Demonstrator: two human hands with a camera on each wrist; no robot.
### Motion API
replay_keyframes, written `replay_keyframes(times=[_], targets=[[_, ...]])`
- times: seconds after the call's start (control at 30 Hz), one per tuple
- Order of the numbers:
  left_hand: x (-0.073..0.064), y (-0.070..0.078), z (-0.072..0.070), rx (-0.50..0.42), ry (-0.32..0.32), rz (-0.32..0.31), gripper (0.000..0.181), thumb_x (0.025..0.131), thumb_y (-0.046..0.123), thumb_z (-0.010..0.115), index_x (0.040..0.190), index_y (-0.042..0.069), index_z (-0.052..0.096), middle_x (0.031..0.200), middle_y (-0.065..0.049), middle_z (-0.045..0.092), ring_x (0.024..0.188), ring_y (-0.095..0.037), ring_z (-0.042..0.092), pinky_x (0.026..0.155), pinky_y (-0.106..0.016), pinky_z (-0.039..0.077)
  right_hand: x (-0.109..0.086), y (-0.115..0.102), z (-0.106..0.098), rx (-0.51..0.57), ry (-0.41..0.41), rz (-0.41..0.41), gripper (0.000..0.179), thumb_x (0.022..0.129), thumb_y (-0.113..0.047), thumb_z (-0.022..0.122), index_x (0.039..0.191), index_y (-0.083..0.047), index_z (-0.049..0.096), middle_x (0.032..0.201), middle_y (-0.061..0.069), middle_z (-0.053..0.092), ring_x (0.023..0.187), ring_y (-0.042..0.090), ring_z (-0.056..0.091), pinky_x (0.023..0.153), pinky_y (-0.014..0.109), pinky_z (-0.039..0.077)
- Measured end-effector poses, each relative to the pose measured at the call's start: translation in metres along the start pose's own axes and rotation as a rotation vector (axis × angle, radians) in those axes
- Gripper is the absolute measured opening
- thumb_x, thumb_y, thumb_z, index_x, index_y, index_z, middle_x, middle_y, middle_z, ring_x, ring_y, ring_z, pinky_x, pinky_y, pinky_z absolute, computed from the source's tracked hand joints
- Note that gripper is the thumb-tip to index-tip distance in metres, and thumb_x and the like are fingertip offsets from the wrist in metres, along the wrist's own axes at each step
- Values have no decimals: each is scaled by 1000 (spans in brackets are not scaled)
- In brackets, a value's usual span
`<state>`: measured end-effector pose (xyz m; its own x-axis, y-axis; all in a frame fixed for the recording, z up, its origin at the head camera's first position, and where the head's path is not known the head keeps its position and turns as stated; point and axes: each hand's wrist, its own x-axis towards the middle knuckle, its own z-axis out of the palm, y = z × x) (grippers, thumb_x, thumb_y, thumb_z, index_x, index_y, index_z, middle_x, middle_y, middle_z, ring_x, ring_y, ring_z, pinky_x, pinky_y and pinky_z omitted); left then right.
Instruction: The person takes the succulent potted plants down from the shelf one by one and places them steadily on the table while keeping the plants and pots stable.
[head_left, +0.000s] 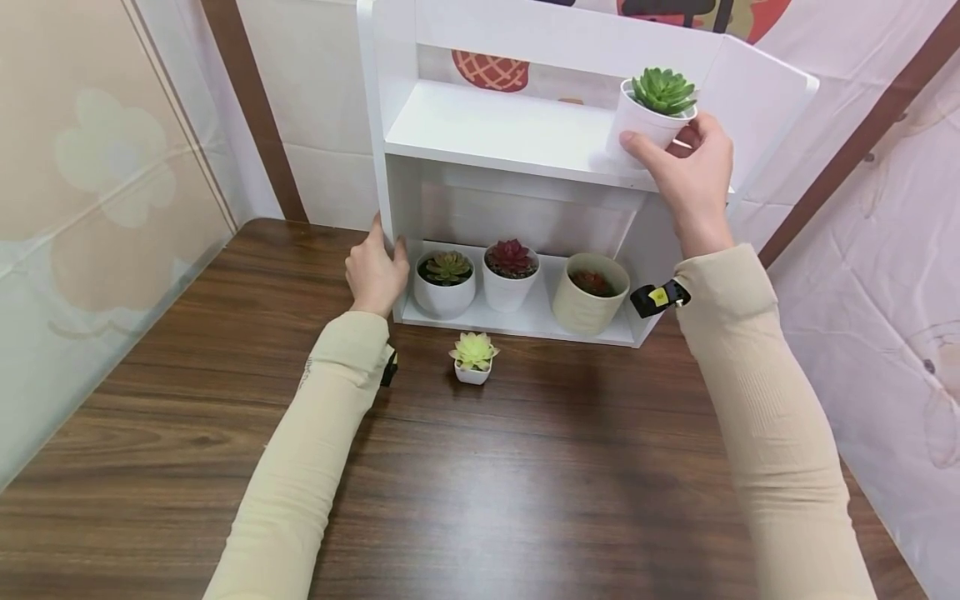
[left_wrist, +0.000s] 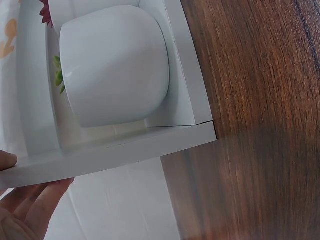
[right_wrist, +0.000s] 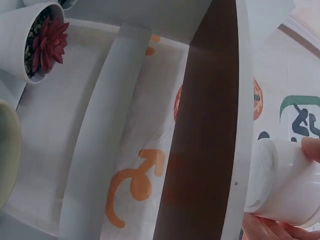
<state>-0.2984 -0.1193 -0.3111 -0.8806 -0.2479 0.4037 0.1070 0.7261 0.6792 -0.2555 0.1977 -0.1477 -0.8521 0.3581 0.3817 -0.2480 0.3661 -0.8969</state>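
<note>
My right hand [head_left: 693, 179] grips a white pot holding a bright green succulent [head_left: 663, 92], at the right end of the white shelf unit's [head_left: 495, 129] upper board. In the right wrist view the pot [right_wrist: 287, 180] tilts into sight past the board's edge, fingers on both sides. My left hand [head_left: 375, 271] holds the unit's left side panel [left_wrist: 115, 152], thumb on the inner face and fingers outside. Nearest to it on the lower board is a rounded white pot [left_wrist: 115, 65] with a green succulent [head_left: 448, 268].
Beside that pot stand a white pot with a dark red succulent [head_left: 510, 262] and a cream pot [head_left: 588, 304] with a reddish plant. A small pale yellow-green succulent [head_left: 473, 354] in a white pot sits on the wooden table [head_left: 480, 483] before the unit. Printed curtains hang behind.
</note>
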Motion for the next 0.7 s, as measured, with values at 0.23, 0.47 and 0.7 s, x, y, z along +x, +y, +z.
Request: replay_keyframes(times=[0.23,0.47,0.7], targets=[[-1,1,-2,-1,-12,-8,49,97,25,50,144,13,42,121,-27,62,105,-50,60,83,-59,47,-16,-2,0,45,-42,-40,60,73,-25,80,128,-15,57,114,-2,62,101,14,62,93,25,47],[-1,1,-4,1,-4,-6,49,97,26,51,143,12,43,120,-28,62,106,-50,59,84,-59,47,-32,-4,4,82,-86,-60,63,74,-24,80,130,-15,54,124,2,60,111,17,60,97,28,46],[-1,1,-5,-5,3,0,48,96,25,53,142,12,45,119,-28,63,105,-50,60,82,-60,47,-44,-1,10,151,-101,-82,64,73,-18,82,130,-12,54,121,4,61,108,17,62,97,29,47]])
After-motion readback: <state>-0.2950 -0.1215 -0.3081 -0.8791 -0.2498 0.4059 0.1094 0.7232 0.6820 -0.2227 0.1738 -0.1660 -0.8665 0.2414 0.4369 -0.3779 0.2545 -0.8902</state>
